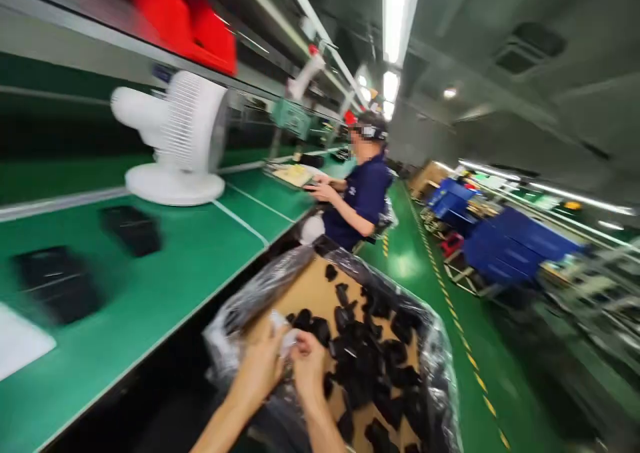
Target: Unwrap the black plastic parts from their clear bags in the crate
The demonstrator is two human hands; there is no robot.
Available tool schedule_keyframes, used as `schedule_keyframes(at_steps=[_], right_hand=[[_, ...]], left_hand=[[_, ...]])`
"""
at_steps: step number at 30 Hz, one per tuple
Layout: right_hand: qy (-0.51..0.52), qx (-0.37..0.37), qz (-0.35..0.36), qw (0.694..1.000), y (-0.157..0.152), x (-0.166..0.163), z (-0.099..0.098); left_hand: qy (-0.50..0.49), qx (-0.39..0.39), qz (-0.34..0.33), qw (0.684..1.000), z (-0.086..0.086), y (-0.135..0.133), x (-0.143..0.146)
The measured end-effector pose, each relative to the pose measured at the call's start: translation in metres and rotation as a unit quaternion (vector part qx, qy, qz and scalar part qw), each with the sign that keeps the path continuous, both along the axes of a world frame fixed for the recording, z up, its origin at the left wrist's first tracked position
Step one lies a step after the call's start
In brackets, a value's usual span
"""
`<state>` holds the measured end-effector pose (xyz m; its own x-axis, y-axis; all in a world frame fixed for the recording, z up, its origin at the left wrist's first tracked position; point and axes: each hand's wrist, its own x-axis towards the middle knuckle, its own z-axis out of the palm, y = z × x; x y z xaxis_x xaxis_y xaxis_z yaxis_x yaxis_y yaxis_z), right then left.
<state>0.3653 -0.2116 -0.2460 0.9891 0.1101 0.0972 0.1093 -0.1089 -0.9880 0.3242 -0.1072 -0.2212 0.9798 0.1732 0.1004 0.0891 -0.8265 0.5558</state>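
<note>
Frame is motion-blurred, so detail is limited. Far left of the hands, a white sheet (20, 343) is seen at the edge of the green counter (165, 286); two dark flat items (57, 283) and (131, 228) are laid beyond it, and a white fan (175, 140) is stood further back. Red bins (185, 20) are seen on the shelf above.

Left hand (260, 370) is held over the near end of a cardboard box (310, 286) lined with clear plastic film (250, 293); its fingers are curled, pinching a small whitish piece (285, 336) together with the right hand (309, 366), which is pressed right against it, fingertips meeting on the same piece. What the piece is cannot be told.

Just beyond and right of the hands, a heap of small black parts (370, 360) is spread over the box bottom, some touching the right hand's far side. The box is placed beside the counter, below its edge.

Progress, judged only: many black parts are left loose in the box, and bare cardboard is shown at the far end, so the box is part-emptied or part-filled; which one cannot be told. Only one piece is in hand.

Further off, past the box, a co-worker in a dark blue shirt (363, 196) is seated at the same counter, hands on a tray (295, 173). To the right of the hands, the green floor aisle (425, 266) and blue crates (515, 243) are seen.
</note>
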Motion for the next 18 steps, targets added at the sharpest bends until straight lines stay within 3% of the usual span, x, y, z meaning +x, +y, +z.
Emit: schedule_keyframes(at_steps=[3,9,15,18], right_hand=[[-0.001,-0.001,-0.032,0.999,-0.035,0.015,-0.018],[0.023,0.062,0.02,0.998,-0.013,0.007,-0.037],[0.041,0.141,0.048,0.988,-0.033,0.016,-0.035],[0.048,0.147,0.103,0.983,-0.014,0.009,-0.019]], left_hand=[[0.017,-0.002,-0.028,0.999,-0.019,-0.008,0.018],[0.029,-0.001,0.008,1.0,-0.034,0.014,0.006],[0.034,-0.051,0.017,0.998,-0.03,0.001,0.03],[0.011,-0.044,0.044,0.998,-0.011,0.005,0.001]])
